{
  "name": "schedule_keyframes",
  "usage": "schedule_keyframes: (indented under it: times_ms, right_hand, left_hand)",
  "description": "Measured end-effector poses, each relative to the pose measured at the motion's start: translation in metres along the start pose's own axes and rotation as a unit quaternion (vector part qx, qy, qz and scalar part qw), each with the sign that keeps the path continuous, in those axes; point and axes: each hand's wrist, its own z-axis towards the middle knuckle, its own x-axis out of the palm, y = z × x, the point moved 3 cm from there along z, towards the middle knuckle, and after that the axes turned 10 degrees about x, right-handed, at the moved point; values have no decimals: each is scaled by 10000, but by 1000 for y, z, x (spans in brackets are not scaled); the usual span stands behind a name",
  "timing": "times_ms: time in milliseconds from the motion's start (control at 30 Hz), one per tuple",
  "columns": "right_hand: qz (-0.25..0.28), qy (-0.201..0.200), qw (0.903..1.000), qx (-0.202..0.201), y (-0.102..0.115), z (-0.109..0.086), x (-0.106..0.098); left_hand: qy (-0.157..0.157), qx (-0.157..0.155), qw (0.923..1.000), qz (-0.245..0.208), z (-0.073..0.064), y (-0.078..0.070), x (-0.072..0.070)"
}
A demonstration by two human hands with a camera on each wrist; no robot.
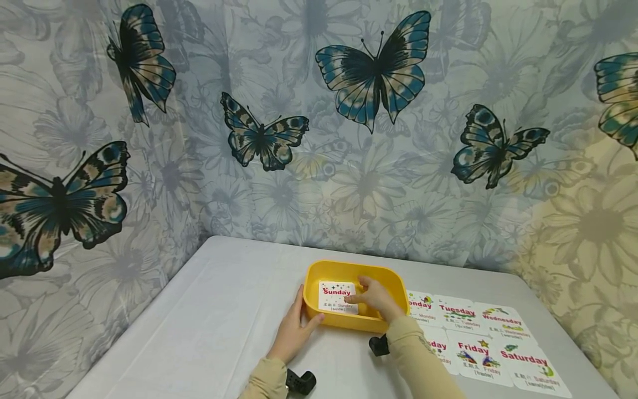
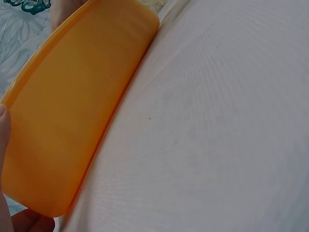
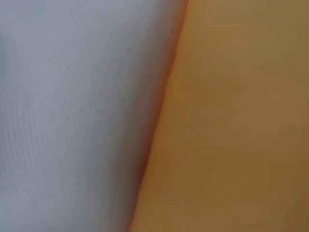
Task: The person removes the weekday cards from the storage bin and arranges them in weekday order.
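A yellow plastic box (image 1: 349,322) sits on the table, and a white card reading "Sunday" (image 1: 333,296) lies face up inside it toward the left. My left hand (image 1: 291,332) holds the box's near left corner, thumb by the front wall and fingers along the left side. In the left wrist view, the box's outer wall (image 2: 72,106) shows with fingertips at its edge. Reaching over the front wall, my right hand (image 1: 379,298) is inside the box; its thumb is over the card's right edge, the index finger spread apart from it. The right wrist view shows only the yellow wall (image 3: 231,116) and tablecloth.
Right of the box, several weekday cards lie in two rows, among them Tuesday (image 1: 456,313), Wednesday (image 1: 502,321), Friday (image 1: 478,357) and Saturday (image 1: 530,368). The box and right arm partly cover the leftmost ones. A white cloth (image 1: 209,316) covers the table; a butterfly-patterned curtain (image 1: 344,205) hangs behind.
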Motion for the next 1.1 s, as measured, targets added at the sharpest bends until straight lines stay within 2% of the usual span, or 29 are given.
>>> schedule_keyframes:
  times_ms: [133, 300, 600, 833, 1100]
  right_hand:
    - [-390, -37, 9991, 183, -2, 3, 3]
    - [-850, -114, 9962, 136, 0, 6, 6]
    - [-974, -187, 9950, 98, -2, 14, 8]
    - [-1831, -274, 9827, 57, -3, 20, 10]
    - [-2040, -218, 9787, 99, -3, 18, 11]
  left_hand:
    - [-9, 6, 10000, 26, 0, 0, 0]
    - [-81, 105, 9999, -19, 1, -1, -1]
    - [-62, 141, 9999, -17, 0, -3, 0]
    - [-40, 109, 9999, -48, 0, -4, 0]
    - [-52, 115, 9999, -50, 0, -5, 0]
